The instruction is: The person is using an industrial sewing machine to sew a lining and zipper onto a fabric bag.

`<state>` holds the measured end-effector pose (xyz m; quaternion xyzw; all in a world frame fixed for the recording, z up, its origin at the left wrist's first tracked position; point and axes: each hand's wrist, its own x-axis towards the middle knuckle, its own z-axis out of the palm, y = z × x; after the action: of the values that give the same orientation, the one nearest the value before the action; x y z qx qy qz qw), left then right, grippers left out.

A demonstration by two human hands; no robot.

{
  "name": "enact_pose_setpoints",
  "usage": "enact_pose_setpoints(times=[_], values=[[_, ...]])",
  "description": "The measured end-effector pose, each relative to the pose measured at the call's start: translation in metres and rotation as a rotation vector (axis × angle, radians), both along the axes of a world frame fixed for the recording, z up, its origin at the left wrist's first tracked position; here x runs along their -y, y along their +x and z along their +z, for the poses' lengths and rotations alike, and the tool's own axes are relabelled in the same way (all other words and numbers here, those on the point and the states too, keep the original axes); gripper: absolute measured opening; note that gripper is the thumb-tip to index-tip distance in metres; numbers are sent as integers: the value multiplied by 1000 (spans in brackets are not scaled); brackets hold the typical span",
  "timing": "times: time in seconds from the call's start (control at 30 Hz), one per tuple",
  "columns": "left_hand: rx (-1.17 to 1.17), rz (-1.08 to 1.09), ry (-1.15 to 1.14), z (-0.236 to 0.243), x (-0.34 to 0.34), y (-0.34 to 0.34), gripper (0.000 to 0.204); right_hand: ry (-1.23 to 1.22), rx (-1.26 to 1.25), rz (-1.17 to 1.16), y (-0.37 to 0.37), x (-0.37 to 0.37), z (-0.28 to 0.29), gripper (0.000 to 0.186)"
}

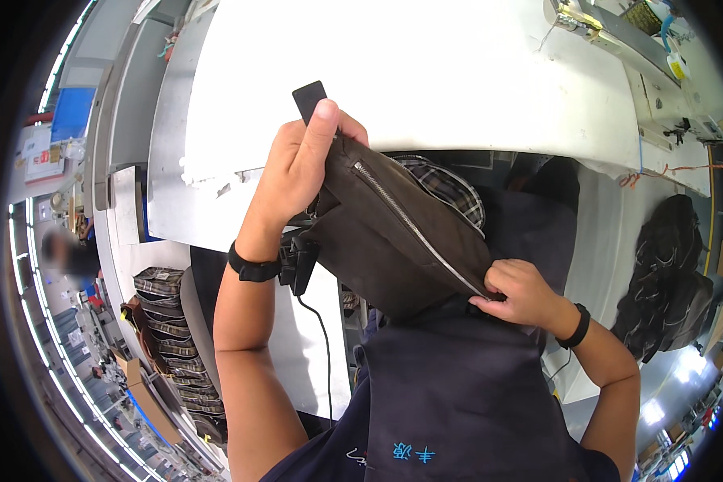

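A dark brown bag [394,241] with a plaid lining [442,189] hangs slantwise between my hands, above my lap and the near edge of the white table. Along its panel runs a silver zipper [410,225], which looks closed. My left hand [305,157] grips the bag's upper left end, thumb up, with a small flat black tab [309,100] sticking out past the fingers. At the zipper's lower right end, my right hand [518,293] pinches the bag's edge; its fingertips partly hide what they hold.
A white work table [402,72] spreads ahead, with machine parts [586,28] at its far right. Several plaid-lined pieces [173,321] are stacked at the left. Dark bags or cloth [667,273] lie at the right. A black cable [327,345] hangs from my left wrist device.
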<state>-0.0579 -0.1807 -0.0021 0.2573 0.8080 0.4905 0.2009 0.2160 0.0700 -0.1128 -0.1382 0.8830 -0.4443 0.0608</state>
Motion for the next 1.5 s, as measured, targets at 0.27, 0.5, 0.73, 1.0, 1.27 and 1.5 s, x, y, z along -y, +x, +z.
enact_pose_setpoints(times=[0.27, 0.5, 0.73, 1.0, 1.27, 1.5], values=[[78, -23, -36, 5, 11, 3, 59, 26, -63, -2, -2, 1, -2, 37], [138, 13, 11, 5, 22, 10, 44, 25, -78, -15, -2, 5, -3, 37], [142, 27, 74, -3, 21, 28, 57, 56, -122, -12, 0, 8, -1, 35], [208, 134, 86, -4, 10, 36, 54, 15, -232, -27, -2, 15, 2, 40], [156, 190, 120, -16, 3, 34, 41, 30, -187, -23, 3, 14, 4, 36], [29, 244, 76, -27, 7, 22, 23, -144, -39, -102, 12, 12, 10, 35]])
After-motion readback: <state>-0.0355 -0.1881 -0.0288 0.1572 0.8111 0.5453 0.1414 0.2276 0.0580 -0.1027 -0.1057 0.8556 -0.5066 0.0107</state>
